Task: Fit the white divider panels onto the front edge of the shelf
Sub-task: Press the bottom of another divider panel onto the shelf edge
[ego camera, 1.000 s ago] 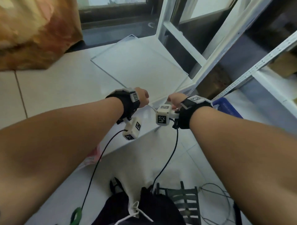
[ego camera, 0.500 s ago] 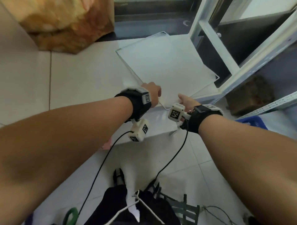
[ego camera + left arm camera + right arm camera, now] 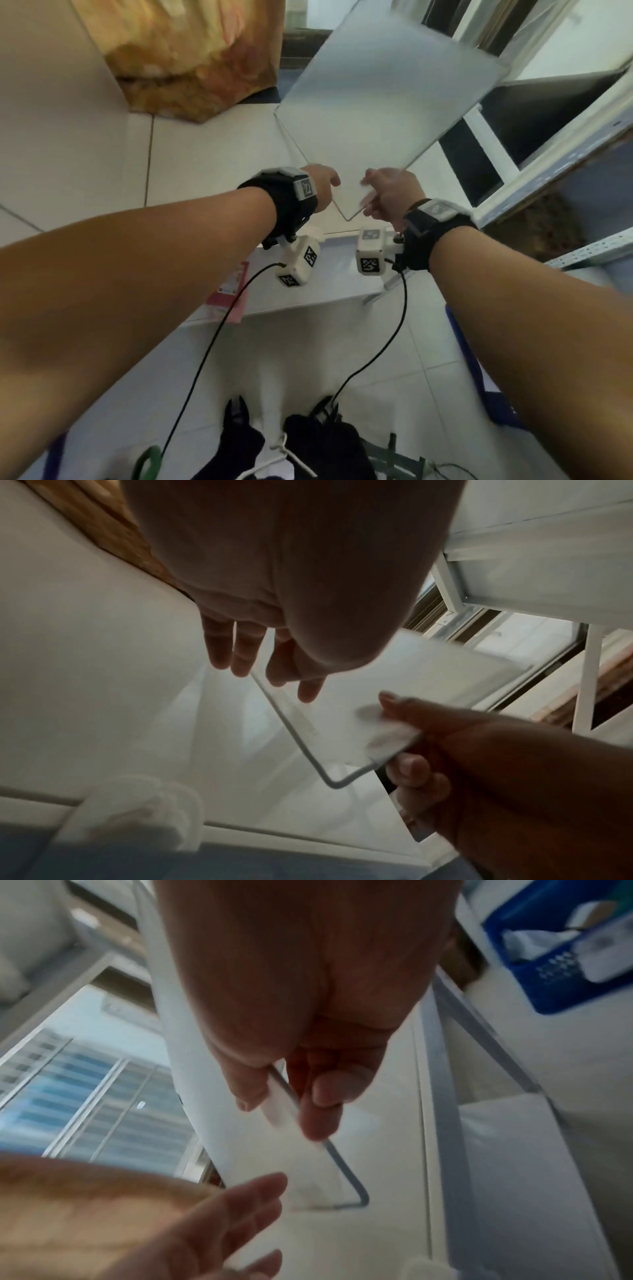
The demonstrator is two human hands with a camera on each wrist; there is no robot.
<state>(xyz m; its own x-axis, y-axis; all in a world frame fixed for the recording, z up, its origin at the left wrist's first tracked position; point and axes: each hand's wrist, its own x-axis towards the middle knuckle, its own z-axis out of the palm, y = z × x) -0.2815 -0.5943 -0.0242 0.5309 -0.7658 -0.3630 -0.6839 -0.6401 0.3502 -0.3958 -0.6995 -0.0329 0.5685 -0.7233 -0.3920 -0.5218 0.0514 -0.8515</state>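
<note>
A frosted white divider panel point(image 3: 383, 92) point(image 3: 411, 674) point(image 3: 192, 1096) is tilted up off the white ledge point(image 3: 325, 284), its far end raised toward the white shelf frame point(image 3: 534, 161). My right hand point(image 3: 368, 197) point(image 3: 397, 731) point(image 3: 282, 1115) pinches the panel's near corner, thumb on top and fingers underneath. My left hand point(image 3: 325, 181) point(image 3: 267, 674) point(image 3: 250, 1199) is at the panel's left edge with straight fingers and holds nothing; contact is unclear. The picture is blurred by motion.
An orange-brown bag point(image 3: 191, 58) stands at the back left. A blue basket point(image 3: 565, 969) point(image 3: 479, 370) sits on the right by the shelf posts. A pink packet point(image 3: 229, 291) lies under the ledge. Dark clothes and a hanger point(image 3: 308, 445) lie by my feet.
The panel lay flat on the white ledge; my right hand has now lifted its near corner and tilted it up. My left hand has opened beside the edge.
</note>
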